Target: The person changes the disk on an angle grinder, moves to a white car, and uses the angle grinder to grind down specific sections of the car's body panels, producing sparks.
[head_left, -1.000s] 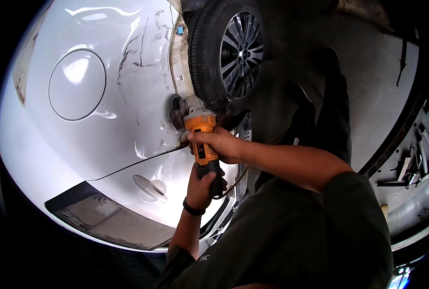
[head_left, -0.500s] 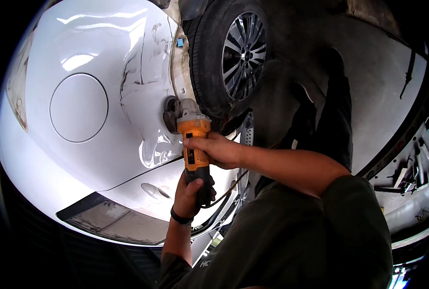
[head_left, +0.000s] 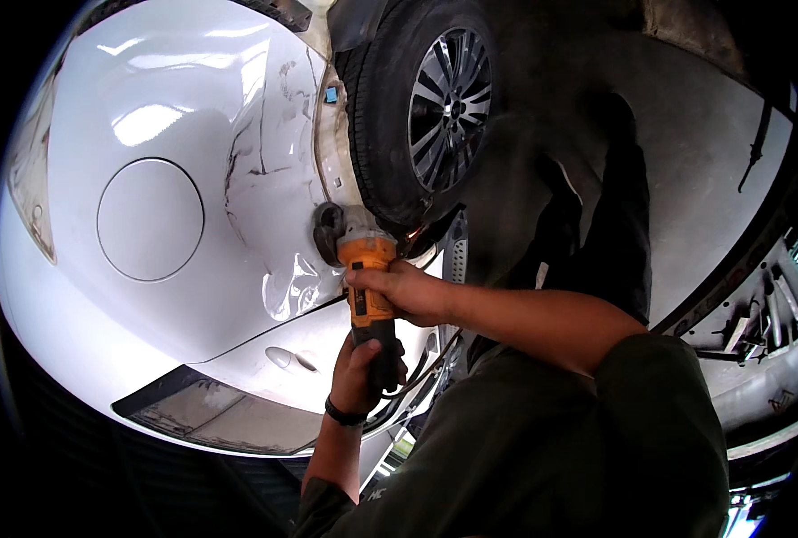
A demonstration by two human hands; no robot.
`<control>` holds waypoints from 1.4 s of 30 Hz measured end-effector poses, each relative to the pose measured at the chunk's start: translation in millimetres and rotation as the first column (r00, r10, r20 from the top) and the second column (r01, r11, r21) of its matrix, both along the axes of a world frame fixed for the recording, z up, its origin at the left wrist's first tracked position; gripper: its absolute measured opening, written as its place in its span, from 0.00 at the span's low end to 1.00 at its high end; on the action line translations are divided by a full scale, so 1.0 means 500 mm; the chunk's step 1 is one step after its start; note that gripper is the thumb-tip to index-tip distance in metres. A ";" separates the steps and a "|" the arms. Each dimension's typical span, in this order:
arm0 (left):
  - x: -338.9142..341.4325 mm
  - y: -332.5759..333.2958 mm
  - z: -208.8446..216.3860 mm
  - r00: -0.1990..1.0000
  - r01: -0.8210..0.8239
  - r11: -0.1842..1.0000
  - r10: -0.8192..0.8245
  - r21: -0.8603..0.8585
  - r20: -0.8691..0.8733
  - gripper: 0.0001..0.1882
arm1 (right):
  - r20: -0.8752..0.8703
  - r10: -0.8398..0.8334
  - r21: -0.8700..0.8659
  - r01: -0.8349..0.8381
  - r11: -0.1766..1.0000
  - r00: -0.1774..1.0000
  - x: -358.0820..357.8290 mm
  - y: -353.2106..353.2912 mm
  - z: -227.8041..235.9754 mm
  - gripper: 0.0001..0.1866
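Observation:
Both my hands hold an orange and black angle grinder (head_left: 369,280). My right hand (head_left: 412,291) wraps round its orange body, while my left hand (head_left: 356,377), with a dark band at the wrist, is closed on the black rear end. The grinder's dark guarded disc (head_left: 328,231) is at the wheel-arch edge of a white car body panel (head_left: 179,117); whether it touches the metal I cannot tell. Creases and dents mark this panel around the arch. A small orange glow shows just right of the grinder head.
A tyre with a silver spoked wheel (head_left: 452,109) stands right beside the grinder. The round fuel flap (head_left: 150,220) and a door handle (head_left: 289,359) are on the car. A cord trails from the grinder's rear. At the right lies a detached-looking curved part (head_left: 766,394).
The view has shifted slightly against the car. My hands and the grinder have moved a little toward me along the arch edge. The orange glow beside the grinder head is newly visible.

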State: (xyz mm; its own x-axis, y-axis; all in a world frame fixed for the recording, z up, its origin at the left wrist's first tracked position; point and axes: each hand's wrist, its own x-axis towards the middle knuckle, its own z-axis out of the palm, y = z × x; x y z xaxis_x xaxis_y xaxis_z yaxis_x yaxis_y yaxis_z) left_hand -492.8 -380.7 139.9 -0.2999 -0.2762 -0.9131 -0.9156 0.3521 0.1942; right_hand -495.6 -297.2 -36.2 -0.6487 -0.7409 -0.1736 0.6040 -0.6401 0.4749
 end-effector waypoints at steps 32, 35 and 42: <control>-0.062 0.031 0.008 0.996 0.084 0.996 -0.084 0.008 0.006 0.26 | 0.018 -0.082 0.084 0.080 0.993 0.996 -0.054 0.033 0.014 0.25; -0.082 0.047 0.003 0.996 0.089 0.996 -0.089 0.002 -0.013 0.27 | 0.026 -0.090 0.085 0.087 0.993 0.996 -0.071 0.043 0.009 0.25; -0.096 0.067 -0.002 0.996 0.084 0.996 -0.083 0.004 -0.019 0.26 | -0.022 -0.113 0.100 0.115 0.988 0.993 -0.088 0.057 -0.004 0.25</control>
State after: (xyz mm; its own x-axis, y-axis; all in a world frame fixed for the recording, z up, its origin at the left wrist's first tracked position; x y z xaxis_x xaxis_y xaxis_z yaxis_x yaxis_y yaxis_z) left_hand -540.5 -347.4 138.9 -0.3392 -0.2452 -0.9082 -0.8791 0.4262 0.2133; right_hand -539.5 -268.7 -38.3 -0.7315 -0.6410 -0.2324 0.5312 -0.7495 0.3950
